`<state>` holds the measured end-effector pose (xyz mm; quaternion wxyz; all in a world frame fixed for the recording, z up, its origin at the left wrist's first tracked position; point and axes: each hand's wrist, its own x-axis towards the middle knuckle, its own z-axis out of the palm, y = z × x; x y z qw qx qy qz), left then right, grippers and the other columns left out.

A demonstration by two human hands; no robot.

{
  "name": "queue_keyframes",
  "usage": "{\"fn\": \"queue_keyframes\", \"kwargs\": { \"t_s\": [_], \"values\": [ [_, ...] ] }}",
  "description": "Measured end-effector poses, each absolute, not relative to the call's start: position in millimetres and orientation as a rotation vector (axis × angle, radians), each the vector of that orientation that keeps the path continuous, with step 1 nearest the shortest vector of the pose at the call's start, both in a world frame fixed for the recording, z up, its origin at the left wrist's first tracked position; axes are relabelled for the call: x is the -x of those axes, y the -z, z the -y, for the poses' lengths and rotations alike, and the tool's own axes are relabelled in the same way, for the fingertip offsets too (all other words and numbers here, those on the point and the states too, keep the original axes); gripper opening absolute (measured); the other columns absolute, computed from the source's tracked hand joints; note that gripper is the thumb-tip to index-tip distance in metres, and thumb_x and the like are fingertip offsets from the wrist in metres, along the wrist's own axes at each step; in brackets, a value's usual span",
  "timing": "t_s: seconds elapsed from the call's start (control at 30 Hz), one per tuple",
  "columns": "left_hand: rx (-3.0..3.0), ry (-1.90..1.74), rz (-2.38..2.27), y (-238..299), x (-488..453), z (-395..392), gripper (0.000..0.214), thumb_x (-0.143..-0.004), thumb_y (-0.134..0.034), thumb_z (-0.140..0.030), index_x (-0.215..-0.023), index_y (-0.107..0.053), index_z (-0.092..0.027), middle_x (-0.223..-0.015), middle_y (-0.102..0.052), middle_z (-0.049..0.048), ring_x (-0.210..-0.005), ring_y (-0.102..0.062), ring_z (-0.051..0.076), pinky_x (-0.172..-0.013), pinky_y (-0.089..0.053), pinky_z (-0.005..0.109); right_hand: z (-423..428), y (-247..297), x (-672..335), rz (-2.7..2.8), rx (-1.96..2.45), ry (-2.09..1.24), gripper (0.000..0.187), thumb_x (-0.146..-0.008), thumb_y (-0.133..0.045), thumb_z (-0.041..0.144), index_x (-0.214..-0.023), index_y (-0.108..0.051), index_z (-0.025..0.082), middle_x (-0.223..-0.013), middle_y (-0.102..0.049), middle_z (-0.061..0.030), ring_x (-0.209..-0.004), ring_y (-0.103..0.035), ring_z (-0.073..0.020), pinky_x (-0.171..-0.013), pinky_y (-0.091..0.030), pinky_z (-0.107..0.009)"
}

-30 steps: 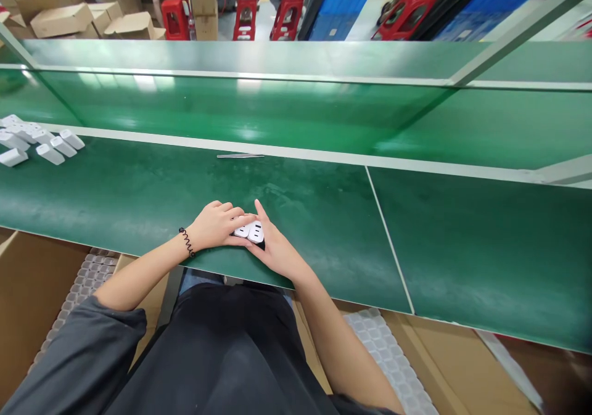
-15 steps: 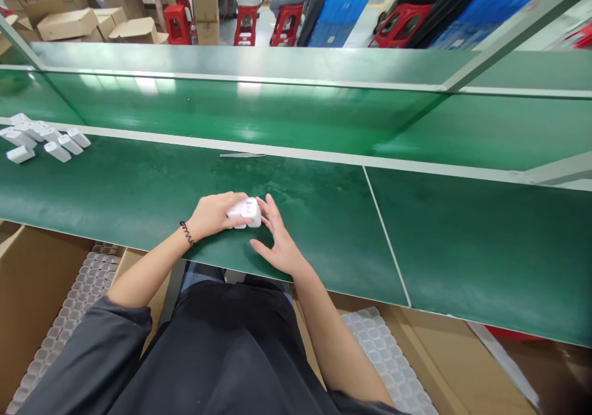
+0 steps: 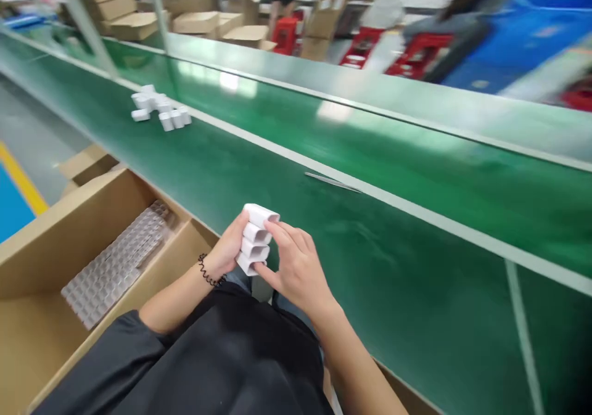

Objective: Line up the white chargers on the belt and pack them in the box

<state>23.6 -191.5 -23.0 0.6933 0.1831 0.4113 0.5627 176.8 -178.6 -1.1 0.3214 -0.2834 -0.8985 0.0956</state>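
Note:
Between my hands is a short stack of several white plastic housings (image 3: pixel 255 233), their hollow open ends turned toward the right. My left hand (image 3: pixel 230 242), with a black coiled band on the wrist, grips the stack from the left. From the other side my right hand (image 3: pixel 298 264) closes on it, fingers at the top piece and thumb at the bottom one. The stack is held up near the front edge of the green work surface (image 3: pixel 370 267). Farther left on that surface lies a loose group of similar white housings (image 3: pixel 160 105).
A thin metal tool, seemingly tweezers (image 3: pixel 332 182), lies by the white rail (image 3: pixel 407 213). Left of me stands an open cardboard box (image 3: pixel 41 316) with a clear compartmented plastic tray (image 3: pixel 115 261) inside. Red stools (image 3: pixel 419 54), seated people and a blue crate (image 3: pixel 531 39) are beyond.
My view has swung left, showing more of the box. The white pieces are now lifted and turned, open ends visible. My right hand, open beside them before, now grips them too.

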Motion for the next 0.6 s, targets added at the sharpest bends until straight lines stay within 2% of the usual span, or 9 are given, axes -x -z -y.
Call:
{"fn": "queue_keyframes", "kwargs": {
  "t_s": [0.1,0.2,0.27,0.4,0.5,0.6],
  "values": [
    [-0.452,-1.318,-1.063,29.1,14.2,223.6,0.069,-0.082,-0.054,-0.075,-0.112,-0.066,-0.014,-0.094,-0.072,0.0097,-0.073,-0.065,0.016,-0.063,-0.052,0.025,179.8,12.1,-142.6,2.375,0.588,-0.399,0.083,-0.081,-0.068,0.028,-0.151,-0.021,0.030,-0.129,-0.060,-0.0133,-0.114,-0.059,-0.0355,-0.095,-0.046,-0.053],
    [-0.641,-1.367,-1.388,37.9,71.9,268.1,0.078,-0.081,-0.044,-0.082,-0.122,-0.060,-0.017,-0.109,-0.070,0.0127,-0.090,-0.067,0.021,-0.076,-0.055,0.032,177.0,19.2,-101.0,2.385,0.454,-0.624,0.083,-0.077,-0.070,0.030,-0.147,-0.026,0.028,-0.131,-0.057,-0.0139,-0.119,-0.057,-0.0356,-0.098,-0.046,-0.053],
    [-0.638,-1.397,-1.587,46.4,116.4,307.9,0.082,-0.077,-0.047,-0.085,-0.126,-0.057,-0.019,-0.110,-0.069,0.0126,-0.096,-0.066,0.024,-0.080,-0.055,0.036,171.7,23.7,-68.7,2.400,0.445,-0.823,0.082,-0.076,-0.070,0.033,-0.146,-0.027,0.027,-0.134,-0.055,-0.0140,-0.121,-0.056,-0.0340,-0.101,-0.045,-0.051],
    [-0.476,-1.412,-1.970,68.1,189.7,394.0,0.064,-0.084,-0.050,-0.074,-0.118,-0.059,-0.020,-0.111,-0.067,0.0101,-0.103,-0.061,0.022,-0.091,-0.049,0.036,157.3,38.4,4.5,2.347,0.443,-1.430,0.082,-0.075,-0.070,0.042,-0.143,-0.027,0.027,-0.128,-0.059,-0.0116,-0.114,-0.060,-0.0279,-0.098,-0.047,-0.045],
    [-0.375,-1.353,-2.108,81.9,212.2,438.7,0.061,-0.084,-0.052,-0.071,-0.115,-0.060,-0.019,-0.110,-0.067,0.0106,-0.101,-0.063,0.024,-0.090,-0.049,0.038,156.4,49.6,57.1,2.187,0.337,-1.972,0.091,-0.072,-0.068,0.058,-0.145,-0.023,0.028,-0.119,-0.064,-0.0098,-0.100,-0.065,-0.0260,-0.090,-0.051,-0.042],
    [-0.339,-1.329,-2.132,89.4,211.2,453.7,0.060,-0.087,-0.049,-0.069,-0.115,-0.060,-0.018,-0.109,-0.068,0.0115,-0.098,-0.064,0.024,-0.088,-0.051,0.039,168.2,55.2,96.4,2.038,0.381,-2.299,0.089,-0.076,-0.050,0.075,-0.146,-0.027,0.025,-0.117,-0.065,-0.0123,-0.097,-0.067,-0.0284,-0.083,-0.054,-0.044]
  ]
}}
